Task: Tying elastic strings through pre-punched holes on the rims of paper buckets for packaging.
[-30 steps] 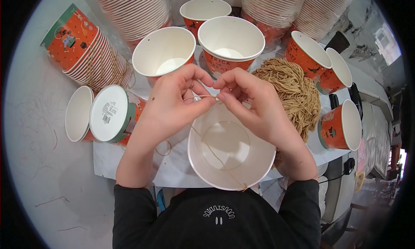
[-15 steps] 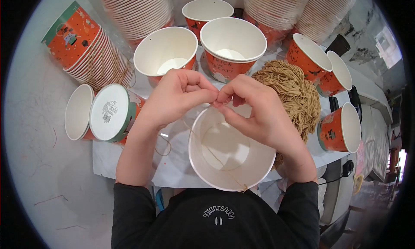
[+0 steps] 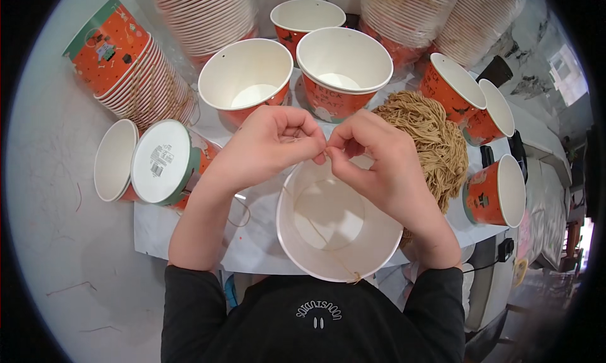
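A white paper bucket stands open just in front of my chest, with a thin tan string running across its inside down to a knot at its near rim. My left hand and my right hand meet over the bucket's far rim, fingertips pinched together on the string's upper end. A heap of tan strings lies directly behind my right hand.
Orange paper buckets with white insides stand behind my hands. Tall nested stacks ring the small white table. More buckets lie on their sides at left and right. Pale floor lies left.
Both hands have shifted slightly toward me and lowered to the bucket's far rim, still pinching the string. The bucket stays where it was.
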Motion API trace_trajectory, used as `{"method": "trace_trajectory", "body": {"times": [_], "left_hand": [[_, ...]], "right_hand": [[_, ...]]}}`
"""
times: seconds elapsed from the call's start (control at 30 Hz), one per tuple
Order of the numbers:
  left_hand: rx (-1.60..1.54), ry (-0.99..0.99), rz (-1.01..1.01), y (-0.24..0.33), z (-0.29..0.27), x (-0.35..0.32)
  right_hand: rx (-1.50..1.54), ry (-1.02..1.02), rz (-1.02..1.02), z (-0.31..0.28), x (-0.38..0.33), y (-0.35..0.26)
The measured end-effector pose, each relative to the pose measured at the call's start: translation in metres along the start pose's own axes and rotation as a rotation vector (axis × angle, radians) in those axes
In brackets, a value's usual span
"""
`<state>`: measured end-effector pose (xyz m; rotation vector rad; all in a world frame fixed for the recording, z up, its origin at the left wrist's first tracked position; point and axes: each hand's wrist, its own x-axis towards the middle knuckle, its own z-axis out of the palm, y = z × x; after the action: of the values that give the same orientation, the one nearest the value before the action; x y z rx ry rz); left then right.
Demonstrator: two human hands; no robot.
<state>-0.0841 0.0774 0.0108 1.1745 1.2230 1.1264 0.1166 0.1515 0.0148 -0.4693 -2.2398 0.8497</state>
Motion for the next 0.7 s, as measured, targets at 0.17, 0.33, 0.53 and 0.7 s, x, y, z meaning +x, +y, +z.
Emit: {"method": "trace_trajectory", "body": {"times": [0.17, 0.33, 0.53, 0.7], "left_hand": [[0.109, -0.015, -0.017, 0.004, -0.002, -0.001], [0.01, 0.039, -0.031, 0.008, 0.002, 0.0], [-0.049, -0.059, -0.14, 0.009, -0.005, 0.001], [-0.023, -0.098, -0.16, 0.013, -0.007, 0.001]], "right_hand": [[0.005, -0.071, -0.013, -0.001, 0.002, 0.004], [-0.038, -0.116, -0.031, 0.0, 0.002, 0.001], [-0.097, -0.126, -0.077, 0.0, 0.001, -0.002], [-0.125, -0.137, -0.116, -0.002, -0.001, -0.006]]}}
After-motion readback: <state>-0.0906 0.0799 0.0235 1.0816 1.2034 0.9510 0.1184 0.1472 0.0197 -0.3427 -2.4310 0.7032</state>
